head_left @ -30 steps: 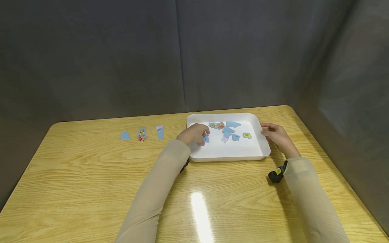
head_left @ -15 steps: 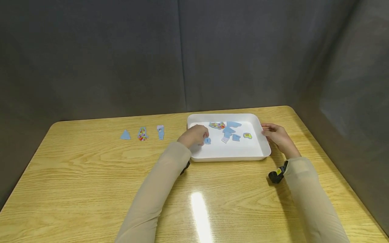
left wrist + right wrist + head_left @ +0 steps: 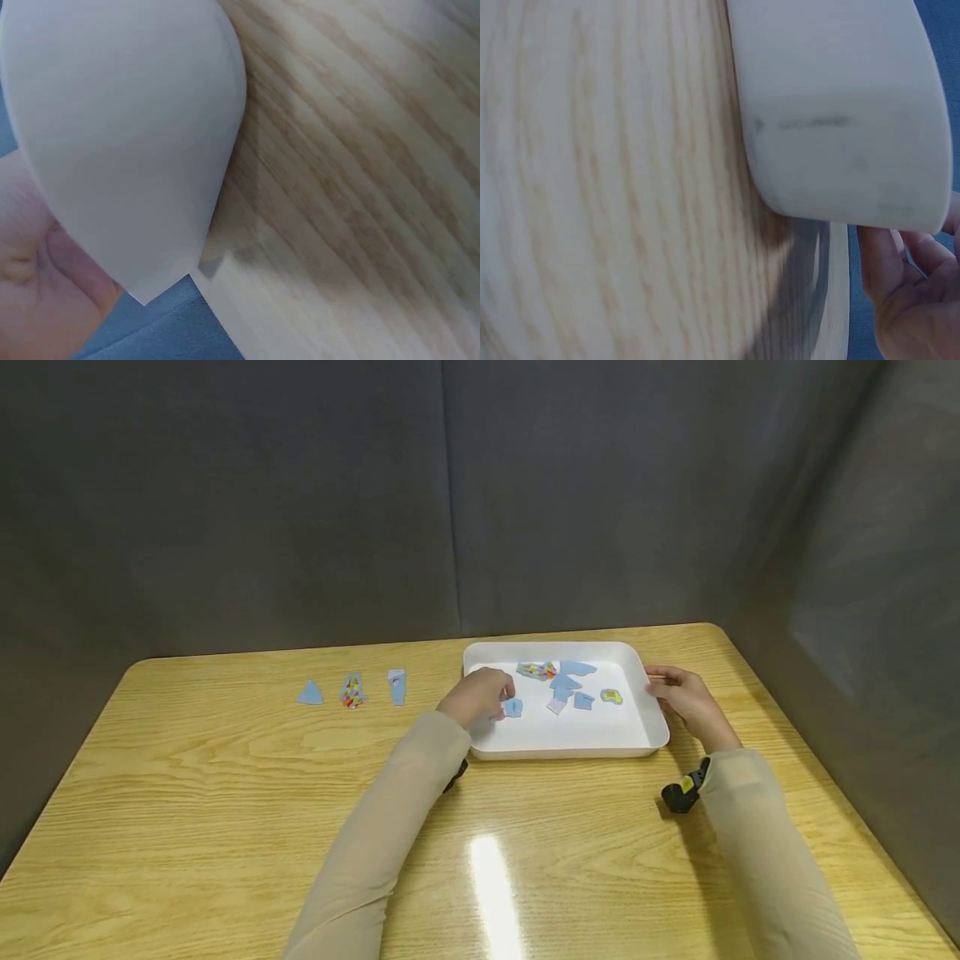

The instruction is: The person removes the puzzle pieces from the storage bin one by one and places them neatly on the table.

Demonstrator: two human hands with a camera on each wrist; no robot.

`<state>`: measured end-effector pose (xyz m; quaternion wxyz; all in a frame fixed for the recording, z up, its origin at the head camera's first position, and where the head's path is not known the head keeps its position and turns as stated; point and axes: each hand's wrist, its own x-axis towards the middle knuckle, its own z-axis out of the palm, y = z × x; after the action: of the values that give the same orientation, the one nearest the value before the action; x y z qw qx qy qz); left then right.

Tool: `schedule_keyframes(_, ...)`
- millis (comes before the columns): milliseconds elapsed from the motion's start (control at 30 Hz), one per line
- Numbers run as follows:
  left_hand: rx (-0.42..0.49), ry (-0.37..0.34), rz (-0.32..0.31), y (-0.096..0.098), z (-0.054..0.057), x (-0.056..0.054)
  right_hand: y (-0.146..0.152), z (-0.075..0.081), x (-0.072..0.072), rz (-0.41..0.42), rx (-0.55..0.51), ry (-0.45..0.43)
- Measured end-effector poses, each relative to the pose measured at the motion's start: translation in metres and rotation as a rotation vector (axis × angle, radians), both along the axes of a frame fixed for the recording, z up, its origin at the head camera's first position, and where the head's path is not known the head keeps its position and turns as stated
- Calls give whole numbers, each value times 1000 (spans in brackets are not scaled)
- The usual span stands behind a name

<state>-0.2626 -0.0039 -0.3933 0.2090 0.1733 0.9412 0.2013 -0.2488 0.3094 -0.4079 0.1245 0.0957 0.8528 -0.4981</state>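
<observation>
My left hand (image 3: 477, 695) reaches over the left wall of a white tray (image 3: 562, 745). Its bent fingers and thumb pinch the left edge of a small light-blue puzzle piece (image 3: 513, 707) low over the tray floor. At the opposite end, my right hand (image 3: 692, 702) holds the tray's right rim. In the right wrist view the tray's outer wall (image 3: 840, 142) hides part of those fingers. Inside the tray lie a multicoloured piece (image 3: 536, 671), a yellow-centred piece (image 3: 611, 696) and several blue ones, such as the small piece (image 3: 583, 701). The left wrist view hides the pinching fingertips.
Left of the tray, a blue triangle piece (image 3: 310, 692), a multicoloured piece (image 3: 352, 691) and a blue-and-white piece (image 3: 397, 687) lie in a row on the wooden table (image 3: 225, 810). Dark grey curtains (image 3: 300, 510) stand behind the table and along its right side.
The left hand has drawn back slightly, and more of the small blue piece shows beside its fingers. The right hand stays on the tray rim. The view has shifted slightly.
</observation>
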Motion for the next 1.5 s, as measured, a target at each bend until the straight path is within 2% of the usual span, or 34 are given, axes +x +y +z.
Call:
schedule_keyframes(267, 151, 47, -36, -4, -7, -5, -2, 2, 1, -6, 11, -12)
schedule_keyframes(400, 258, 43, -9, -11, -4, -6, -2, 2, 1, 0, 13, -7)
schedule_keyframes(633, 436, 37, 100, -27, 4, -4, -1, 2, 1, -6, 10, -5)
schedule_keyframes(1000, 682, -30, 331, -62, 16, 4, 0, 5, 4, -23, -19, -29)
schedule_keyframes(1200, 735, -11, 425, -91, 18, 8, -3, 9, 3, 2, -3, -18)
schedule_keyframes(1500, 714, -20, 501, -139, 19, 18, -1, 14, 3, 26, 29, -36)
